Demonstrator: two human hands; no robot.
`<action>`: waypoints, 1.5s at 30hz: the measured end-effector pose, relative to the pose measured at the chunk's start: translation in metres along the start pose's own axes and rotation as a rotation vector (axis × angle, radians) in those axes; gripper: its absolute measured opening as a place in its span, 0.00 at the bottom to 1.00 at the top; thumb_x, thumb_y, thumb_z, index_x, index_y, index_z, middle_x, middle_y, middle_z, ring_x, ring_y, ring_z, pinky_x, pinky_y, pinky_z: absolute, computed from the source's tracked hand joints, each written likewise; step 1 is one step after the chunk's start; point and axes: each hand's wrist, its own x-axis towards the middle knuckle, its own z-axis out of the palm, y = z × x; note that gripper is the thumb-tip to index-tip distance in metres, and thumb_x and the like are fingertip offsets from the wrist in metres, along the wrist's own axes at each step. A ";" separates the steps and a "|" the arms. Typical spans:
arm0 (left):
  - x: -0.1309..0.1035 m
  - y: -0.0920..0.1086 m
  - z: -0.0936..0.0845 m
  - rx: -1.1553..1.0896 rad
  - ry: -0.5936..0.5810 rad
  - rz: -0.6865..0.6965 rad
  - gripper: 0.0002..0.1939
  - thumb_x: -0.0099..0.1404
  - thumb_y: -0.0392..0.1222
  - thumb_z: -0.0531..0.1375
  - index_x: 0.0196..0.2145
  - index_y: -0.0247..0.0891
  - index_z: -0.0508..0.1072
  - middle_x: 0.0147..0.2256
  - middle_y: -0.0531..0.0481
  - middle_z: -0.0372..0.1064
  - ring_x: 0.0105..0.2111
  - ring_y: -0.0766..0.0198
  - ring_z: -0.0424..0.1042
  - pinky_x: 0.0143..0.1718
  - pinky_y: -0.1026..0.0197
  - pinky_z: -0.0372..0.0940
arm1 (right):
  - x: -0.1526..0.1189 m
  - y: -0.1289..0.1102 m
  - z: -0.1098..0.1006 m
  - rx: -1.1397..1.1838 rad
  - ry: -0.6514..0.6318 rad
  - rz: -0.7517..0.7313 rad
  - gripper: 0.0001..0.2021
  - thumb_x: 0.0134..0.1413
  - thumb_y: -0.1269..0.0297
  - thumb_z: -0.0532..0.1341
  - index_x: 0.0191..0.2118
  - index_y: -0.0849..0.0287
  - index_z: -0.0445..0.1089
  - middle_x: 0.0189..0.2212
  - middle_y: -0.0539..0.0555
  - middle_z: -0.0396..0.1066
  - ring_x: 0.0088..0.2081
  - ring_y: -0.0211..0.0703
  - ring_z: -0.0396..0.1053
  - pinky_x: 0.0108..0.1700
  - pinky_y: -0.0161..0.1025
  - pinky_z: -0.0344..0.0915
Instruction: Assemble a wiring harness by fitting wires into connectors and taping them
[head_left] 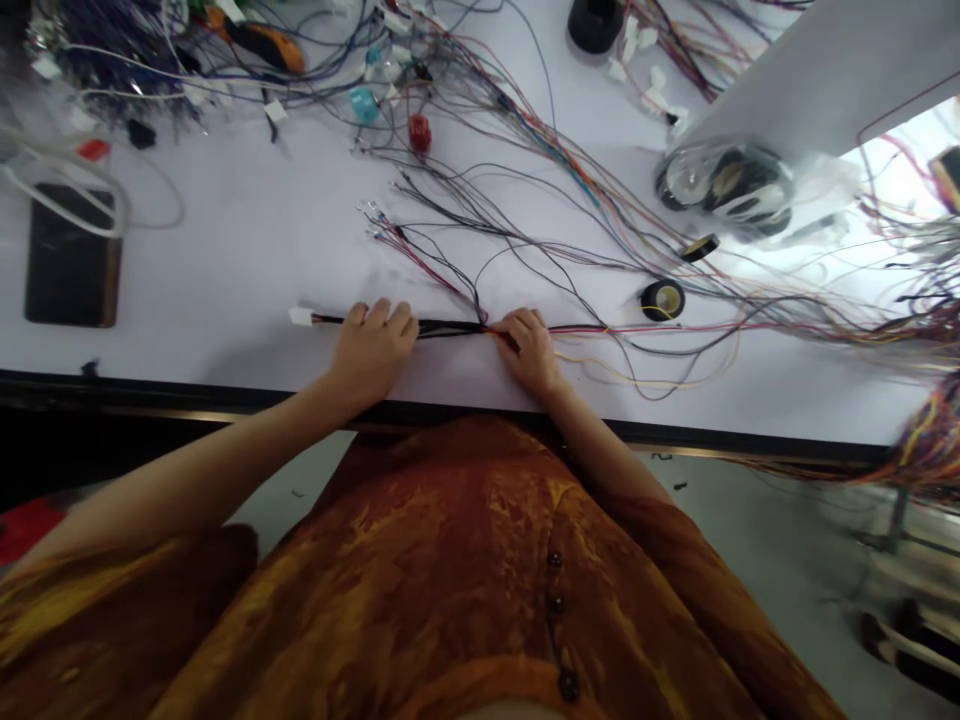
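Observation:
A wire harness [450,328] lies along the front of the white table, black where it runs between my hands. My left hand [377,345] is closed over its left part, close to a white connector [301,316] at the end. Farther right, my right hand [527,346] pinches the harness where thinner wires [442,277] branch off toward the upper left, ending in small metal terminals [373,222]. Red, black and yellow wires run on to the right beyond my right hand.
A roll of black tape [663,299] stands right of my hands, with a smaller tape roll [700,248] behind it. Loose wires [570,165] cross the table's back and right. A phone [73,262] lies at left; an orange-black tool [266,45] lies behind. The table's dark edge [247,396] runs in front.

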 end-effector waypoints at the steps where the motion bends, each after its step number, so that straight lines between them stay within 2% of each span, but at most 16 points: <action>1: -0.004 0.002 0.001 -0.019 0.010 -0.003 0.23 0.71 0.29 0.45 0.55 0.34 0.74 0.58 0.31 0.70 0.62 0.38 0.66 0.59 0.34 0.61 | -0.001 -0.002 -0.001 -0.010 -0.002 0.014 0.10 0.65 0.66 0.55 0.41 0.59 0.74 0.41 0.59 0.72 0.45 0.51 0.66 0.53 0.50 0.63; 3: -0.007 0.009 0.009 -0.071 0.033 -0.003 0.26 0.71 0.29 0.44 0.63 0.28 0.68 0.66 0.28 0.61 0.68 0.37 0.58 0.65 0.32 0.56 | -0.002 -0.008 -0.002 -0.039 -0.013 0.056 0.08 0.63 0.66 0.58 0.42 0.59 0.74 0.43 0.60 0.72 0.47 0.52 0.66 0.53 0.52 0.63; 5: -0.004 0.018 0.022 -0.138 0.039 0.027 0.28 0.71 0.28 0.44 0.66 0.26 0.63 0.68 0.28 0.56 0.70 0.41 0.54 0.68 0.34 0.54 | 0.002 -0.016 -0.003 -0.044 -0.009 0.096 0.08 0.63 0.64 0.59 0.42 0.58 0.74 0.43 0.60 0.71 0.48 0.53 0.66 0.54 0.52 0.63; 9: 0.010 0.030 0.052 -0.249 0.062 0.056 0.29 0.72 0.30 0.46 0.69 0.31 0.60 0.69 0.33 0.56 0.71 0.48 0.53 0.71 0.38 0.52 | 0.021 -0.030 0.002 0.033 0.031 0.203 0.08 0.64 0.60 0.58 0.40 0.58 0.70 0.44 0.59 0.69 0.42 0.46 0.67 0.46 0.45 0.66; 13: 0.011 0.025 0.063 -0.309 0.088 0.049 0.25 0.75 0.37 0.48 0.67 0.37 0.63 0.69 0.37 0.56 0.71 0.50 0.53 0.71 0.39 0.52 | 0.036 -0.030 0.007 0.068 0.065 0.325 0.05 0.60 0.62 0.60 0.33 0.56 0.65 0.38 0.54 0.68 0.34 0.41 0.64 0.39 0.40 0.64; 17: 0.004 0.016 0.062 -0.351 0.097 0.069 0.23 0.75 0.36 0.48 0.63 0.37 0.69 0.68 0.38 0.58 0.71 0.50 0.54 0.71 0.39 0.52 | 0.033 -0.020 0.005 0.338 0.191 0.380 0.08 0.59 0.61 0.58 0.31 0.54 0.60 0.25 0.46 0.61 0.27 0.37 0.58 0.35 0.38 0.61; 20: 0.010 0.018 0.057 -0.423 0.155 0.079 0.21 0.75 0.37 0.48 0.60 0.35 0.72 0.63 0.37 0.67 0.68 0.50 0.61 0.70 0.39 0.54 | 0.028 -0.016 0.005 0.544 0.235 0.399 0.08 0.61 0.58 0.56 0.33 0.53 0.58 0.23 0.44 0.58 0.24 0.35 0.56 0.31 0.36 0.57; 23: 0.031 0.029 0.046 -0.582 0.258 0.034 0.19 0.73 0.41 0.53 0.56 0.33 0.73 0.56 0.36 0.73 0.58 0.53 0.71 0.62 0.46 0.65 | 0.027 -0.016 0.008 0.623 0.249 0.406 0.06 0.60 0.60 0.55 0.35 0.53 0.56 0.25 0.44 0.62 0.24 0.34 0.56 0.29 0.35 0.57; 25: 0.051 0.037 0.039 -0.736 0.251 -0.011 0.21 0.70 0.41 0.57 0.58 0.34 0.70 0.50 0.39 0.77 0.46 0.59 0.76 0.51 0.54 0.71 | 0.029 -0.017 0.009 0.606 0.251 0.393 0.05 0.59 0.61 0.54 0.36 0.53 0.55 0.26 0.45 0.63 0.24 0.34 0.57 0.29 0.35 0.57; 28: 0.084 0.039 0.031 -0.913 0.204 -0.062 0.18 0.63 0.37 0.61 0.51 0.34 0.74 0.35 0.49 0.76 0.28 0.68 0.70 0.34 0.64 0.68 | 0.030 -0.017 0.010 0.571 0.248 0.325 0.04 0.60 0.62 0.54 0.35 0.53 0.56 0.25 0.44 0.61 0.25 0.34 0.57 0.31 0.36 0.58; 31: 0.113 0.028 0.030 -1.073 0.297 -0.164 0.11 0.61 0.34 0.57 0.40 0.36 0.76 0.23 0.55 0.67 0.21 0.70 0.61 0.25 0.66 0.60 | 0.029 -0.016 0.009 0.562 0.243 0.279 0.05 0.61 0.61 0.53 0.35 0.53 0.57 0.24 0.44 0.62 0.25 0.34 0.58 0.31 0.37 0.58; 33: 0.129 0.019 0.031 -1.224 0.348 -0.238 0.12 0.63 0.35 0.57 0.43 0.38 0.75 0.18 0.59 0.60 0.17 0.71 0.56 0.21 0.66 0.55 | 0.029 -0.016 0.009 0.526 0.232 0.282 0.06 0.63 0.60 0.53 0.34 0.54 0.58 0.24 0.45 0.64 0.25 0.35 0.60 0.32 0.37 0.59; 37: 0.148 0.012 0.037 -1.332 0.453 -0.299 0.14 0.64 0.44 0.64 0.47 0.42 0.74 0.14 0.63 0.53 0.14 0.72 0.53 0.18 0.66 0.53 | 0.029 -0.015 0.007 0.448 0.156 0.294 0.07 0.63 0.59 0.53 0.34 0.54 0.61 0.26 0.48 0.70 0.28 0.37 0.64 0.36 0.38 0.61; 40: 0.151 0.016 0.037 -1.364 0.523 -0.309 0.15 0.66 0.53 0.64 0.46 0.44 0.74 0.16 0.61 0.55 0.15 0.71 0.58 0.19 0.66 0.55 | 0.031 -0.015 0.006 0.463 0.123 0.325 0.04 0.61 0.63 0.53 0.36 0.55 0.63 0.26 0.48 0.71 0.28 0.38 0.67 0.37 0.38 0.63; 43: 0.149 0.019 0.030 -1.424 0.551 -0.291 0.11 0.70 0.52 0.60 0.47 0.48 0.72 0.20 0.58 0.63 0.20 0.68 0.67 0.21 0.66 0.62 | 0.030 -0.015 0.008 0.486 0.163 0.338 0.06 0.60 0.66 0.51 0.40 0.55 0.63 0.27 0.49 0.73 0.30 0.39 0.69 0.40 0.38 0.65; 45: 0.149 0.017 0.022 -1.450 0.491 -0.279 0.08 0.70 0.48 0.59 0.46 0.47 0.72 0.21 0.58 0.65 0.20 0.68 0.67 0.21 0.66 0.64 | 0.029 -0.016 0.008 0.486 0.162 0.333 0.07 0.60 0.67 0.50 0.42 0.55 0.63 0.28 0.49 0.74 0.31 0.39 0.70 0.41 0.38 0.66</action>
